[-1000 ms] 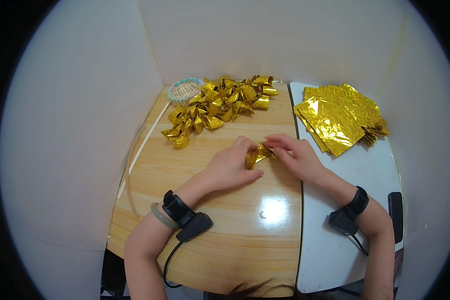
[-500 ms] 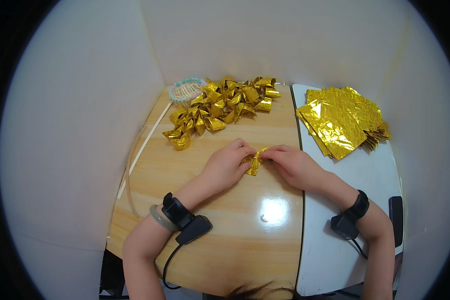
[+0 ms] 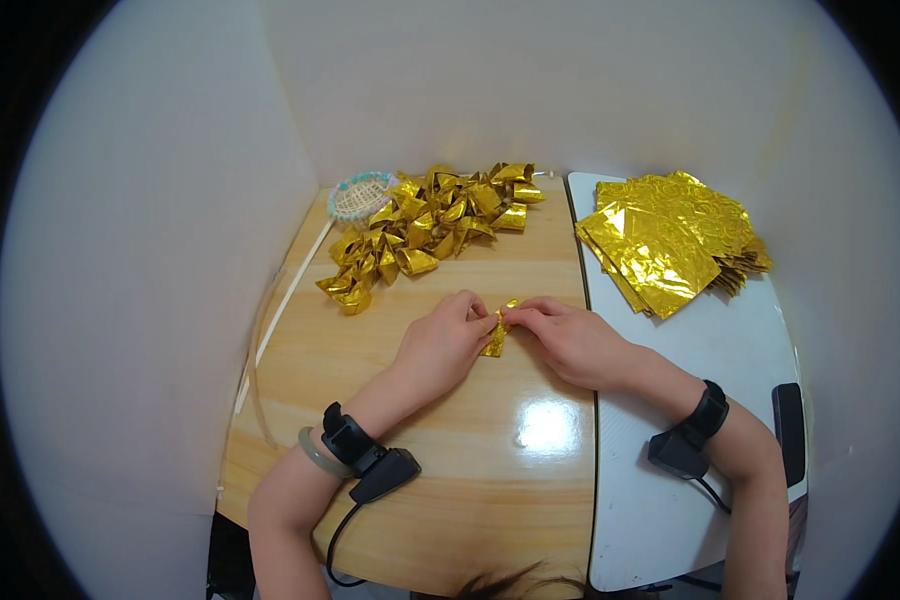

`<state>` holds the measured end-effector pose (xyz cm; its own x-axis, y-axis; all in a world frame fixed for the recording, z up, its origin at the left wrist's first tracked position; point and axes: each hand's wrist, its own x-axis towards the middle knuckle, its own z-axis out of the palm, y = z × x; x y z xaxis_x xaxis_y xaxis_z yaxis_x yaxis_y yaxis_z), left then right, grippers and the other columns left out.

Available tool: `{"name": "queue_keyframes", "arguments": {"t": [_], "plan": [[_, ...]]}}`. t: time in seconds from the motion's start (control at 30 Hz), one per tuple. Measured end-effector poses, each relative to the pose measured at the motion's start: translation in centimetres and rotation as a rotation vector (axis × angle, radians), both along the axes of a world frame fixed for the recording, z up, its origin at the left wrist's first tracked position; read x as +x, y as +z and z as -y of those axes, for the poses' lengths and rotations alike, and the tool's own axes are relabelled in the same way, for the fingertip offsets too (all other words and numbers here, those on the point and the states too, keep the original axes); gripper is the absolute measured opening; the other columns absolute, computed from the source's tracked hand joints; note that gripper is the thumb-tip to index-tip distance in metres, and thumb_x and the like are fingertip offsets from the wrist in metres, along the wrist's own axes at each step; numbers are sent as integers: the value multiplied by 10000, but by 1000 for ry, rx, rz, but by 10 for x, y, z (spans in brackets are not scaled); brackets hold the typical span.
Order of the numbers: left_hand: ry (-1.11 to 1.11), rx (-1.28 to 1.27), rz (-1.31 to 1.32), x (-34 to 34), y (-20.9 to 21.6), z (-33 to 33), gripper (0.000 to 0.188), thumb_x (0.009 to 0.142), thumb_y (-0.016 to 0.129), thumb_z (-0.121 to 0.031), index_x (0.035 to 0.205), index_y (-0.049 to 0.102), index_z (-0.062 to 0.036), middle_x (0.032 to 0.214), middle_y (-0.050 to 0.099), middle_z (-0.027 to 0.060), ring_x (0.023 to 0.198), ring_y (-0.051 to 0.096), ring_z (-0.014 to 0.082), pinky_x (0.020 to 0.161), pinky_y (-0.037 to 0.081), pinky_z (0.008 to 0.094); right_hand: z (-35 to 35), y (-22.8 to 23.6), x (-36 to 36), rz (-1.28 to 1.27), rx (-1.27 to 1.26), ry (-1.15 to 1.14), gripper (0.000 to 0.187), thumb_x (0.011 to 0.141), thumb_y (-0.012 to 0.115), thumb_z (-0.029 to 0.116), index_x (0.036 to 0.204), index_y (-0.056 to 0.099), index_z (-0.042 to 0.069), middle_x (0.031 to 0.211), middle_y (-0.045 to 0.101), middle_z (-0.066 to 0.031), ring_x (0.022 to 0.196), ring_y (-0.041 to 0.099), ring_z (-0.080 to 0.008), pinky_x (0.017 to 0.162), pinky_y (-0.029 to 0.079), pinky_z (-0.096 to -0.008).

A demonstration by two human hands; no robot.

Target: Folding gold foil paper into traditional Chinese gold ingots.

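Note:
Between my two hands, over the wooden tabletop, is a small folded piece of gold foil paper (image 3: 495,343). My left hand (image 3: 450,335) pinches it from the left with thumb and fingertips. From the right, my right hand (image 3: 560,340) pinches its upper end, thumb and index finger pressed together. The fingers hide much of the piece, so its exact folds cannot be made out. Beyond my left hand lies a heap of folded gold paper ingots (image 3: 425,225). Flat gold foil sheets (image 3: 670,245) are stacked past my right hand.
A round woven fan or net (image 3: 362,196) with a beaded rim and long white handle (image 3: 285,315) lies at the back left. The stack rests on a white board (image 3: 635,500) beside the wood table (image 3: 450,500). A dark oblong device (image 3: 789,435) sits at the right edge. Pale walls surround the table.
The whole view has shifted slightly. My fingers have drawn closer together on the folded gold paper, covering more of it; both hands keep hold.

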<state>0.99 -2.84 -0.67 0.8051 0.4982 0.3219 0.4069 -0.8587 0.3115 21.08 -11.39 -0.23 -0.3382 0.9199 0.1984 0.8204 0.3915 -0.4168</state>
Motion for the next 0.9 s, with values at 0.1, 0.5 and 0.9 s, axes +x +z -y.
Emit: {"name": "queue_keyframes", "arguments": {"t": [0.1,0.5,0.9], "plan": [[-2,33,-42,-2,1,0,216,820,642,-137,1034,666,-134,1023,550,48,870,593,226,704,496,347,-4,-4,5,-205,-65,-35,356,897,459,76,1251,456,31,1193,543,-168,1104,536,-320,910,454,-364],[-92,-79,34,-7,-1,-17,235,797,684,-157,1031,690,-139,998,554,42,857,594,214,728,481,320,-10,-6,21,-154,128,-24,256,786,514,31,1030,585,64,998,629,-118,940,613,-285,799,496,-372],[-106,-89,72,-9,-2,-21,200,780,708,-188,974,721,-143,932,566,22,774,602,192,667,481,316,-5,6,22,-56,157,-116,270,763,570,128,1028,600,84,999,631,-101,883,616,-275,736,511,-368]]}}
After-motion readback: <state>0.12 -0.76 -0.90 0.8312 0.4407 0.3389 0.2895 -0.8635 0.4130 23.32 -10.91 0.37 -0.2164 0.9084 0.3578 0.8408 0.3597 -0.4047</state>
